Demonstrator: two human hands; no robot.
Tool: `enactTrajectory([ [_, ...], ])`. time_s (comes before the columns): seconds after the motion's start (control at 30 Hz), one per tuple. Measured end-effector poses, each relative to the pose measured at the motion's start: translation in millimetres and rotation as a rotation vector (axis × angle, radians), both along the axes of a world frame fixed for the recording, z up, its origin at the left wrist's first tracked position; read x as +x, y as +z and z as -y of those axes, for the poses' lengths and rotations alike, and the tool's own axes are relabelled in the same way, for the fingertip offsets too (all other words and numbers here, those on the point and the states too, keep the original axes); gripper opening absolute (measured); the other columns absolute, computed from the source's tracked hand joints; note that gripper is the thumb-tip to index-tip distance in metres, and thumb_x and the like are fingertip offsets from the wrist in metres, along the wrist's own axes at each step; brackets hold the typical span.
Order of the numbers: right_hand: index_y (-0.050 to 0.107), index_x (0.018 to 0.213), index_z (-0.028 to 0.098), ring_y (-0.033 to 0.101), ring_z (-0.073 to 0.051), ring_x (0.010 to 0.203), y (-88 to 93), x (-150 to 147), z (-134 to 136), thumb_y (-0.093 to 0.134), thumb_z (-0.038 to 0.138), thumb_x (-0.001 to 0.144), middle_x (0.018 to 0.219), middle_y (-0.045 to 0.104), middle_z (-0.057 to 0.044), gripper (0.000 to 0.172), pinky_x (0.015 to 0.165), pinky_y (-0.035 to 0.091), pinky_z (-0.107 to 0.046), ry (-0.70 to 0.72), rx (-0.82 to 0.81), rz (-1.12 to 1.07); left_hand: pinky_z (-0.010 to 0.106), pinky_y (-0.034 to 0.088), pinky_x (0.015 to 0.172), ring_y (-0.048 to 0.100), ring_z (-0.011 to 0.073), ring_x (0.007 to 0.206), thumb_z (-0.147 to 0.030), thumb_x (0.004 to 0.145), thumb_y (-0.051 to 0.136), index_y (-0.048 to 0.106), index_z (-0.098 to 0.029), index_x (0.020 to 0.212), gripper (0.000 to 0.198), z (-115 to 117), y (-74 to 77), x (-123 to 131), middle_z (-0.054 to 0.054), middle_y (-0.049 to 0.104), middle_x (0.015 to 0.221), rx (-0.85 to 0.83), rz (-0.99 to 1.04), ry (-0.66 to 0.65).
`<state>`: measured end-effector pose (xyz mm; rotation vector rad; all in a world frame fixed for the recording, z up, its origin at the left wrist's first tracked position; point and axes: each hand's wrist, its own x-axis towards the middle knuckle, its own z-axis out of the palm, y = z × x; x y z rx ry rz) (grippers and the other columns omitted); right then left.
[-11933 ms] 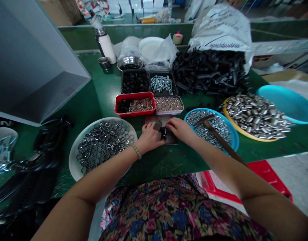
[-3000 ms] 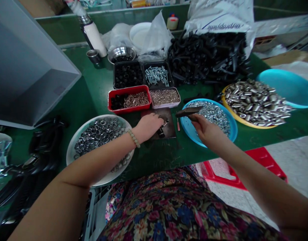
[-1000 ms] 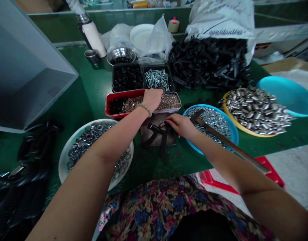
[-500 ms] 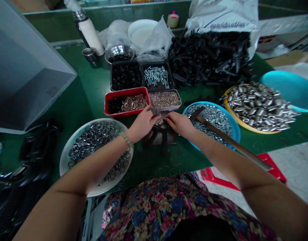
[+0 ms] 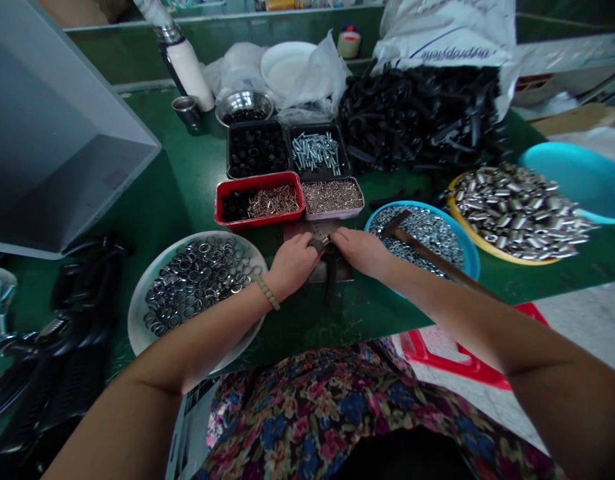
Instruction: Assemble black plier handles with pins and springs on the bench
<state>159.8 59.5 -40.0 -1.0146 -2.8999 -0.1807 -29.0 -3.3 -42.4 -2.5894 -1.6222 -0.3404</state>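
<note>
Gripping a black part (image 5: 331,275) narrowly between left hand (image 5: 293,262) and right hand (image 5: 362,251), with plate (image 5: 345,272) beneath them, red tray (image 5: 267,221) beyond and hammer (image 5: 430,257) to their right

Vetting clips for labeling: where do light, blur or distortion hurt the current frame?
Head view: softness around left hand and right hand blurs the small metal part between them; head view: glints on silver metal pieces; head view: black parts at lower left sink into shadow; head view: wide-angle stretch swells arms near the edges.
</note>
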Motion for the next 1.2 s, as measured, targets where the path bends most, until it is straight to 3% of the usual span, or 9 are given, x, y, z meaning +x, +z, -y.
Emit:
enactTrajectory([
  [0.23, 0.062, 0.094, 0.017, 0.063, -0.017, 0.082, -2.7, 4, -13, 0.050, 0.026, 0.092, 0.089, 0.068, -0.006, 0.015, 0.072, 0.048, -0.028, -0.168, -0.357, -0.482, 0.033, 0.049, 0.077, 0.055, 0.0215, 0.088, -0.021, 0.093, 0.044, 0.065, -0.013, 0.085, 0.023, 9, -2.8, -2, 0.011, 0.058, 0.099, 0.002, -0.089, -0.060],
  [0.33, 0.064, 0.095, 0.017, 0.064, -0.017, 0.079, 0.8, 4, -14, 0.052, 0.026, 0.091, 0.088, 0.068, -0.006, 0.015, 0.071, 0.049, -0.029, -0.199, -0.399, -0.540, 0.033, 0.049, 0.077, 0.055, 0.0215, 0.089, -0.021, 0.094, 0.044, 0.065, -0.013, 0.085, 0.024, 12, -1.7, -3, 0.011, 0.058, 0.099, -0.021, -0.073, -0.049],
  [0.5, 0.065, 0.102, 0.017, 0.065, -0.017, 0.084, -1.0, 2, -14, 0.046, 0.022, 0.094, 0.097, 0.069, -0.008, 0.021, 0.075, 0.049, -0.028, -0.131, -0.351, -0.433, 0.036, 0.050, 0.084, 0.054, 0.0233, 0.095, -0.025, 0.094, 0.043, 0.066, -0.013, 0.088, 0.027, 21, 4.0, -4, 0.012, 0.058, 0.103, -0.062, -0.035, -0.081],
  [0.7, 0.065, 0.101, 0.017, 0.065, -0.020, 0.092, -8.7, -1, -16, 0.045, 0.026, 0.096, 0.097, 0.070, -0.008, 0.022, 0.081, 0.048, -0.029, -0.087, -0.238, -0.315, 0.033, 0.051, 0.083, 0.056, 0.0218, 0.096, -0.029, 0.095, 0.042, 0.064, -0.013, 0.094, 0.027, 28, 6.2, -3, 0.010, 0.057, 0.107, -0.142, 0.049, -0.012],
  [0.93, 0.062, 0.104, 0.010, 0.064, -0.023, 0.091, 2.8, -5, -3, 0.044, 0.013, 0.093, 0.100, 0.067, -0.014, 0.022, 0.075, 0.047, -0.030, -0.001, -0.077, -0.001, 0.033, 0.052, 0.084, 0.058, 0.0212, 0.094, -0.028, 0.095, 0.043, 0.063, -0.014, 0.098, 0.025, 28, 4.8, -1, 0.010, 0.057, 0.105, -0.158, 0.049, 0.003],
  [1.2, 0.063, 0.105, 0.011, 0.064, -0.025, 0.096, -1.8, -9, -7, 0.046, 0.011, 0.091, 0.104, 0.067, -0.015, 0.022, 0.078, 0.050, -0.033, 0.060, -0.065, -0.026, 0.033, 0.051, 0.089, 0.057, 0.0207, 0.098, -0.028, 0.095, 0.042, 0.064, -0.013, 0.093, 0.027, 30, 3.6, 0, 0.010, 0.056, 0.109, -0.180, 0.050, 0.028],
])
